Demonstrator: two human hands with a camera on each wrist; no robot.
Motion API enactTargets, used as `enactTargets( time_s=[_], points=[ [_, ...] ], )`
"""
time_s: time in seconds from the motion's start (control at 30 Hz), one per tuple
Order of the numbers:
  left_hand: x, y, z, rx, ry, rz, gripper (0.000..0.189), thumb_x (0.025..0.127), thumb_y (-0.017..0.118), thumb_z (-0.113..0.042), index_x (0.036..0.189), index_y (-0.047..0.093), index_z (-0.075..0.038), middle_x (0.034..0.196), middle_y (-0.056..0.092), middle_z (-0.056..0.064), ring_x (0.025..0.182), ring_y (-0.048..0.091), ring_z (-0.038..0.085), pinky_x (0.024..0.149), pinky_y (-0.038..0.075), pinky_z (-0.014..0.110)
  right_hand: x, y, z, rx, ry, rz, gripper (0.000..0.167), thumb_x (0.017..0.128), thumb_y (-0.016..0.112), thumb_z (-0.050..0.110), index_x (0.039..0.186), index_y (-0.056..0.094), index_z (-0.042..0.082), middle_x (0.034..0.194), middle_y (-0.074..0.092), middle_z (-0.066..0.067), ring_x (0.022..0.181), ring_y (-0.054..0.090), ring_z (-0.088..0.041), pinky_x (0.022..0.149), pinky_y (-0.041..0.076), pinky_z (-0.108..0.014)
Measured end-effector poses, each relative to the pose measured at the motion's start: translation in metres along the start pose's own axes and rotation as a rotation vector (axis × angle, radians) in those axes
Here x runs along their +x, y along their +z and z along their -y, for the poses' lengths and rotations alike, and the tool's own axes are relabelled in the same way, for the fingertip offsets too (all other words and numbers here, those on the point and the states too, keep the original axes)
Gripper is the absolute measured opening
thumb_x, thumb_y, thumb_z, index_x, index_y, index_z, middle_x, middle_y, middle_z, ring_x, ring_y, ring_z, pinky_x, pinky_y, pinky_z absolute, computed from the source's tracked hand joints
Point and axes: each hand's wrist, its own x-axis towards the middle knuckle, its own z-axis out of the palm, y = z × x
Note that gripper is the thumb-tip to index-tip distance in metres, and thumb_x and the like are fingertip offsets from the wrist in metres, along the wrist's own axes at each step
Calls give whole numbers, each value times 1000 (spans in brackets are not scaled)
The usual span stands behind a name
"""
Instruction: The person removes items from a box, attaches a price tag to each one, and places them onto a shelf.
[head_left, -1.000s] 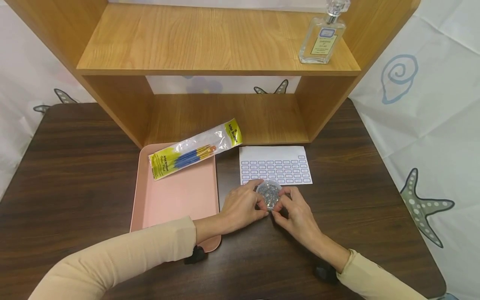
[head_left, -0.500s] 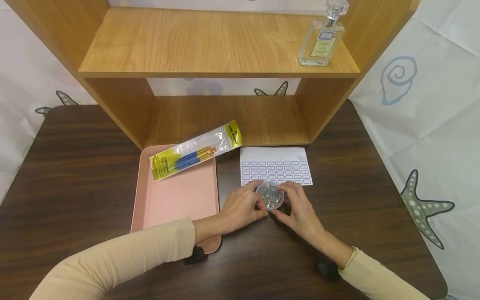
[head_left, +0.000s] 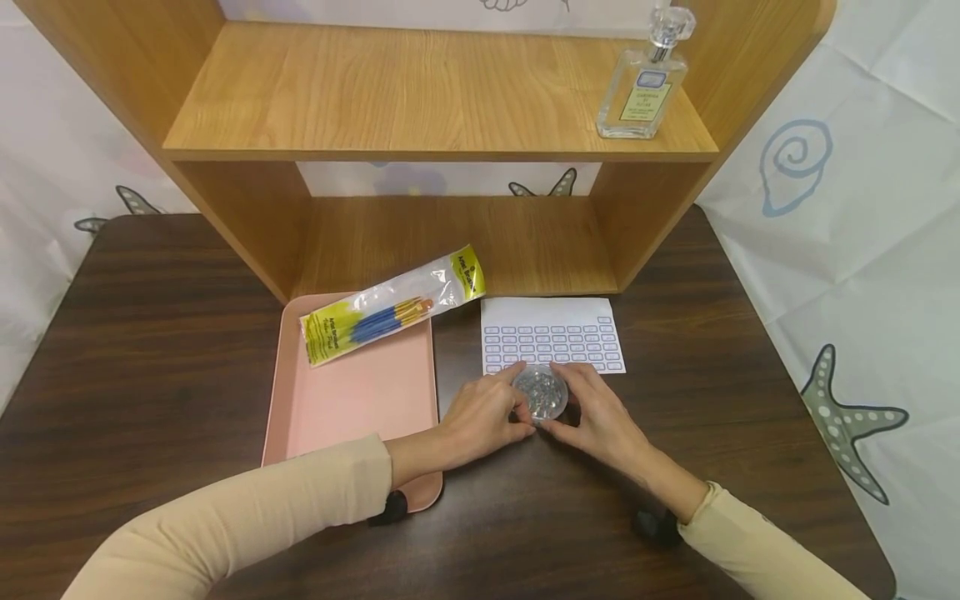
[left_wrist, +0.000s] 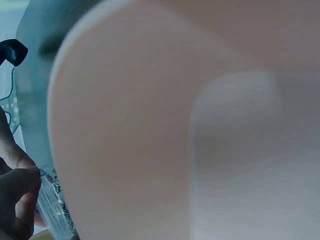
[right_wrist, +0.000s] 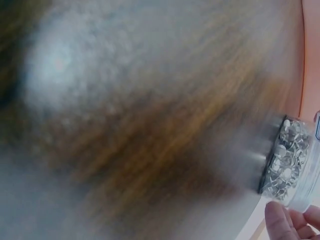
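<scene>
A round clear jar (head_left: 545, 394) filled with shiny clear pieces stands on the dark table. My left hand (head_left: 487, 408) holds its left side, thumb at the near edge and a finger reaching to the far edge. On the opposite side, my right hand (head_left: 603, 421) grips the jar between thumb and fingers. In the right wrist view, the jar's pieces (right_wrist: 287, 160) show through its wall, and part of a small blue-framed label (right_wrist: 318, 126) is visible by the lid. Just behind the jar lies a sheet of blue-framed labels (head_left: 551, 321).
A pink tray (head_left: 360, 417) sits to the left, with a packet of artist brushes (head_left: 393, 304) lying across its far end. Behind rises a wooden shelf (head_left: 435, 92) bearing a glass perfume bottle (head_left: 643, 92) with a blue-framed label.
My right hand has shifted from pinching at the jar's near right edge to spreading its thumb and fingers around the right side. The left hand stays in place.
</scene>
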Motion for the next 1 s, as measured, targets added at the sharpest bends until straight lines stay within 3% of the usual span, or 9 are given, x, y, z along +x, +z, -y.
enactTargets(
  time_s=[0.3,0.57,1.0],
  points=[
    [1,0,2,29,47,-5,15,73,78,-23,64,67,-17,133,50,25,65,61,14,64,52,35,2,0,-2,-18,-5,1,70,65,85,17,123,52,-4,114,53,-15,90,56,-22,73,51,-31],
    [2,-2,2,37,37,-7,18,73,78,-21,62,64,-18,131,52,24,84,68,21,63,52,39,2,-1,-2,-14,6,12,69,66,85,18,123,52,-4,115,54,-16,91,57,-22,74,52,-32],
    [4,-4,3,62,51,3,18,72,76,-18,61,61,-18,129,55,21,88,68,22,62,52,37,3,-1,-3,1,14,21,70,66,85,19,122,52,-4,115,55,-16,94,57,-23,75,53,-32]
  ],
)
